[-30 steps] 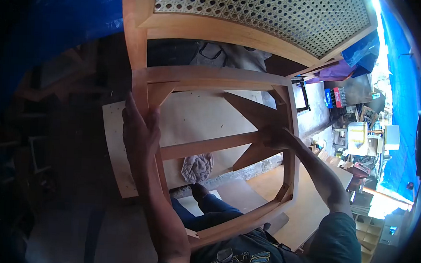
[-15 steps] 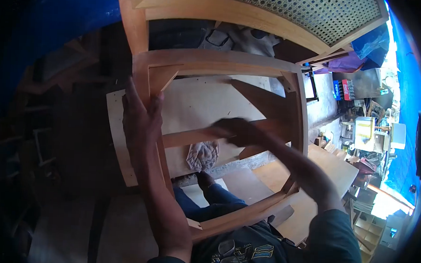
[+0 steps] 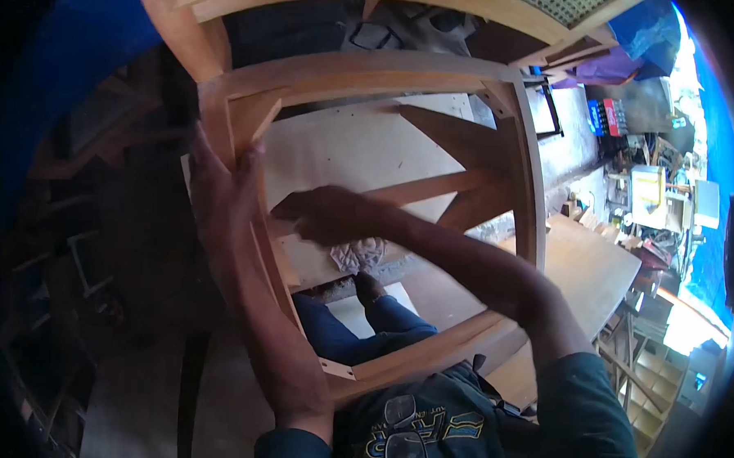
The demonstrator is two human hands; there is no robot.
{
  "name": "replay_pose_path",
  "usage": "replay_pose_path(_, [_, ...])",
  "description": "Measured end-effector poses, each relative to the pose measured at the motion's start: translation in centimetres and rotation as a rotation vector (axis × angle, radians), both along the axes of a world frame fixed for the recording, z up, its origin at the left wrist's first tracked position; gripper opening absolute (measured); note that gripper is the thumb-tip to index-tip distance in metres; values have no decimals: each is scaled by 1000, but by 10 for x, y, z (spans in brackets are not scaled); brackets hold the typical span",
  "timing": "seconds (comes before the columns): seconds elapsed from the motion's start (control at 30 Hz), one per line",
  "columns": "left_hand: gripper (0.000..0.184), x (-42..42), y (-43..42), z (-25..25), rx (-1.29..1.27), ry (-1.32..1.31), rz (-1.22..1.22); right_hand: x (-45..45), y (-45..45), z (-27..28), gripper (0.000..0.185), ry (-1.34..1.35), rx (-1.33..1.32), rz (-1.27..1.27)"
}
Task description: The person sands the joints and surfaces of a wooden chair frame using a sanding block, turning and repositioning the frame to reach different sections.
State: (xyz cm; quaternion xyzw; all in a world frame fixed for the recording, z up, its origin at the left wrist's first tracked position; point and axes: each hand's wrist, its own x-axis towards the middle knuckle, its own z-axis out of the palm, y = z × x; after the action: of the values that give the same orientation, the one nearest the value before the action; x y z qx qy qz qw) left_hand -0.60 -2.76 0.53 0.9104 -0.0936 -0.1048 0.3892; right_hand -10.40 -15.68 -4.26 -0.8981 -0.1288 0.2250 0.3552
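A wooden chair frame (image 3: 374, 72) with an unfilled seat opening stands tilted in front of me. Its backrest has a cane panel (image 3: 557, 4), partly cut off at the top. My left hand (image 3: 225, 194) is wrapped around the left seat rail, thumb on the inner side near a corner block (image 3: 265, 116). Inside the frame, my right hand (image 3: 322, 215) is closed over the left part of a wooden crossbar (image 3: 434, 185). Its fingers are curled and slightly blurred, so anything within them is hidden. A crumpled cloth (image 3: 356, 255) lies below that hand.
A pale board (image 3: 346, 142) lies beneath the frame. My legs (image 3: 338, 330) show through the opening. To the right are a wooden panel (image 3: 590, 276), a bottle crate (image 3: 608, 117) and cluttered tools. Blue tarpaulin (image 3: 718, 154) hangs at the right edge.
My right hand has moved left along the crossbar toward the left rail. The chair frame has shifted slightly up and left in view, with my left hand still on it.
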Motion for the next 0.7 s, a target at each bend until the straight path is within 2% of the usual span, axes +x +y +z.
replay_pose_path(0.03, [73,0,0,0,-12,5,-21,-17,-21,-21,37,-115,35,-6])
replay_pose_path(0.1, [73,1,0,-2,46,-16,-11,-79,-101,-46,29,-178,-258,3])
replay_pose_path(0.13, [73,0,0,-2,71,-29,-4,-102,-152,-39,28,-126,-311,-24])
replay_pose_path(0.17, [73,-1,1,-2,72,-18,-11,-99,-167,16,24,268,-560,-75])
replay_pose_path(0.2, [73,0,1,-2,69,-9,-16,-111,-189,29,23,268,-634,-145])
replay_pose_path(0.27, [73,4,1,-3,42,-6,-17,-120,-172,102,26,562,-523,-441])
replay_pose_path(0.37, [71,7,0,-12,10,-38,-37,-154,-141,150,17,450,-344,-450])
replay_pose_path(0.43, [65,8,2,-15,65,-132,-26,-178,-128,152,17,276,-211,-718])
replay_pose_path(0.47, [59,5,3,-11,80,-244,-24,-197,-134,136,16,-69,-273,-622])
replay_pose_path(0.53, [49,-1,-1,5,96,-479,-24,-228,-141,109,17,-344,-274,-765])
replay_pose_path(0.57, [45,-10,-9,12,-19,-505,-31,-241,-141,96,18,-479,-276,-839])
replay_pose_path(0.63, [37,-34,-31,31,-262,-549,-59,-262,-137,76,20,-523,-209,-1009])
replay_pose_path(0.7, [36,-50,-42,16,-263,-474,-305,-276,-134,63,20,-557,-163,-1113])
